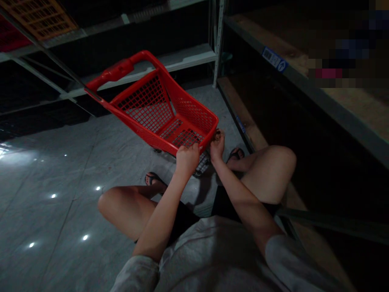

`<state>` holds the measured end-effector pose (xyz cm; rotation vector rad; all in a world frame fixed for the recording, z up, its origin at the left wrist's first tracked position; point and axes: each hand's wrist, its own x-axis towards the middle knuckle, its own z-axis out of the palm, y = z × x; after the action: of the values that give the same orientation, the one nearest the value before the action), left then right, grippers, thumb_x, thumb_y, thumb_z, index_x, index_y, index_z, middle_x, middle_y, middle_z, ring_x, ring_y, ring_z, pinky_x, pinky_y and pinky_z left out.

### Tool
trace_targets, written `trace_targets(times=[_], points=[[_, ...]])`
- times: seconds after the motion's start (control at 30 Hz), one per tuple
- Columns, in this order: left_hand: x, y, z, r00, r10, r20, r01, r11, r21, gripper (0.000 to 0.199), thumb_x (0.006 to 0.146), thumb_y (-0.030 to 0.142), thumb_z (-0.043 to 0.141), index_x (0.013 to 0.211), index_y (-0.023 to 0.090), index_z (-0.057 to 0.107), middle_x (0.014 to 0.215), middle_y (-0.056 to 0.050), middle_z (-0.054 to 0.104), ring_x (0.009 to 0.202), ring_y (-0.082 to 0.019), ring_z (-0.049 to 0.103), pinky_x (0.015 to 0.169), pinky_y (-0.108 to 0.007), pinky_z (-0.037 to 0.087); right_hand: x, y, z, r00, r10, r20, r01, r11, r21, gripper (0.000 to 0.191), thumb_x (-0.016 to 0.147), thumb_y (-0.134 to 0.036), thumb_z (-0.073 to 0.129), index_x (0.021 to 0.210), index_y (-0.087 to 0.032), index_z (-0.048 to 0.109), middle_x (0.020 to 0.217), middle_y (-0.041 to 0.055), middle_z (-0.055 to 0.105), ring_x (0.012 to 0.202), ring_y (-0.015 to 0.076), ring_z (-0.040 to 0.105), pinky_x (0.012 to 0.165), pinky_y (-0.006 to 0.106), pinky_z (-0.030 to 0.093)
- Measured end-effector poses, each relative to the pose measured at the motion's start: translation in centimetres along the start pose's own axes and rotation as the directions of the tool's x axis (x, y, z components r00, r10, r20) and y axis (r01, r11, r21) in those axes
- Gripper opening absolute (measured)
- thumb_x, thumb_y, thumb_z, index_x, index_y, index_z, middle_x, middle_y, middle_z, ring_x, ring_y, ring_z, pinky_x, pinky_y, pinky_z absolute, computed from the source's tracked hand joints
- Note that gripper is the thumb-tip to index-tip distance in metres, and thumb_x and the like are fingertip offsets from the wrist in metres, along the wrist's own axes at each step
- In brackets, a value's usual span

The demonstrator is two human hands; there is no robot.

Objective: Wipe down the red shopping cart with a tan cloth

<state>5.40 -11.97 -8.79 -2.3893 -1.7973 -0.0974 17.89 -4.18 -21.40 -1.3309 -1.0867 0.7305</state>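
Note:
A red plastic shopping cart [146, 109] with mesh sides stands on the grey floor in front of me, its handle pointing to the upper left. My left hand [188, 157] is wrapped over the rim at the cart's near end. Just right of it, my right hand [217, 147] is at the near right corner, its fingers curled around something small and dark that I cannot make out. The inside of the cart shows only its mesh walls and slatted bottom.
Metal shelving [194, 59] runs behind the cart, with an orange crate [45, 18] at the upper left. At the right, wooden shelves [340, 97] carry a blue label [275, 59]. My bent knees flank my arms above the tiled floor [69, 202].

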Motion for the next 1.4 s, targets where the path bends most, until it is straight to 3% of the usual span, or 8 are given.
trace_targets(times=[0.17,0.3,0.43,0.57,0.73,0.97,1.23,1.4], points=[[0.1,-0.9,-0.6,0.989,0.147,0.015,-0.146,0.988,-0.056,0.036,0.106,0.021,0.04,0.134,0.007,0.058,0.109,-0.018,0.077,0.1,-0.025,0.074,0.091,-0.037,0.049,-9.2,-1.0,1.0,0.995,0.098,0.024,-0.1,0.991,0.088,0.037,0.07,-0.022,0.053,0.107,-0.021,0.057,0.102,0.0068,0.07,0.091,0.0209,0.068,0.086,0.038,0.058],[0.6,-6.9,-2.3,0.946,0.317,-0.067,-0.323,0.936,-0.137,0.041,0.107,0.029,0.044,0.144,0.015,0.054,0.141,-0.012,0.067,0.133,-0.022,0.06,0.113,-0.036,0.041,-5.9,-3.9,-0.2,0.994,0.004,-0.107,0.006,0.996,0.086,0.034,0.075,-0.023,0.057,0.108,-0.021,0.061,0.113,0.0078,0.065,0.109,0.0219,0.063,0.104,0.042,0.051],[2.0,-14.7,-3.4,0.949,0.309,-0.061,-0.312,0.949,-0.051,0.049,0.103,0.051,0.049,0.133,0.015,0.064,0.139,-0.013,0.067,0.139,-0.028,0.054,0.122,-0.046,0.031,-0.6,-7.3,-0.6,0.958,-0.206,-0.2,0.203,0.979,-0.038,0.034,0.08,-0.018,0.055,0.112,-0.02,0.064,0.115,0.0087,0.061,0.113,0.022,0.06,0.106,0.042,0.047],[3.0,-18.0,-2.5,0.938,0.338,0.071,-0.337,0.941,-0.025,0.053,0.101,0.061,0.046,0.105,0.014,0.072,0.107,-0.012,0.076,0.11,-0.027,0.067,0.11,-0.043,0.041,-4.7,-9.0,1.4,0.951,-0.306,-0.051,0.297,0.945,-0.135,0.03,0.079,-0.008,0.049,0.098,-0.022,0.068,0.113,0.009,0.063,0.113,0.0232,0.059,0.107,0.044,0.046],[2.2,-16.5,-1.2,0.978,0.206,-0.035,-0.205,0.978,0.03,0.059,0.102,0.063,0.036,0.101,0.016,0.07,0.102,-0.014,0.074,0.105,-0.03,0.065,0.099,-0.041,0.044,-10.7,-9.1,2.0,0.91,-0.386,0.151,0.409,0.897,-0.168,0.031,0.087,-0.011,0.052,0.105,-0.025,0.073,0.123,0.0091,0.063,0.118,0.024,0.057,0.107,0.044,0.047],[2.6,-11.8,-0.1,0.988,0.092,-0.128,-0.096,0.995,-0.03,0.056,0.104,0.062,0.034,0.101,0.019,0.069,0.104,-0.012,0.074,0.105,-0.029,0.063,0.096,-0.043,0.04,-2.8,-6.5,-2.6,0.953,-0.292,-0.079,0.271,0.94,-0.206,0.038,0.085,-0.017,0.052,0.118,-0.02,0.07,0.118,0.0116,0.064,0.114,0.0241,0.061,0.106,0.046,0.05],[3.3,-7.0,-0.3,0.981,0.102,-0.163,-0.108,0.994,-0.029,0.041,0.107,0.048,0.037,0.105,0.02,0.066,0.107,-0.011,0.074,0.106,-0.03,0.062,0.088,-0.043,0.036,-7.7,-6.9,0.1,0.895,-0.431,-0.112,0.376,0.867,-0.327,0.026,0.094,-0.018,0.046,0.103,-0.022,0.071,0.136,0.0126,0.055,0.133,0.0233,0.052,0.116,0.047,0.044],[2.8,-6.0,-0.3,0.98,0.105,-0.171,-0.111,0.994,-0.021,0.04,0.107,0.049,0.037,0.105,0.02,0.065,0.107,-0.01,0.073,0.104,-0.03,0.063,0.086,-0.043,0.035,-4.1,-7.4,-2.3,0.859,-0.482,-0.173,0.415,0.853,-0.318,0.023,0.095,-0.022,0.048,0.101,-0.022,0.069,0.131,0.0124,0.056,0.129,0.0234,0.054,0.116,0.047,0.042]])
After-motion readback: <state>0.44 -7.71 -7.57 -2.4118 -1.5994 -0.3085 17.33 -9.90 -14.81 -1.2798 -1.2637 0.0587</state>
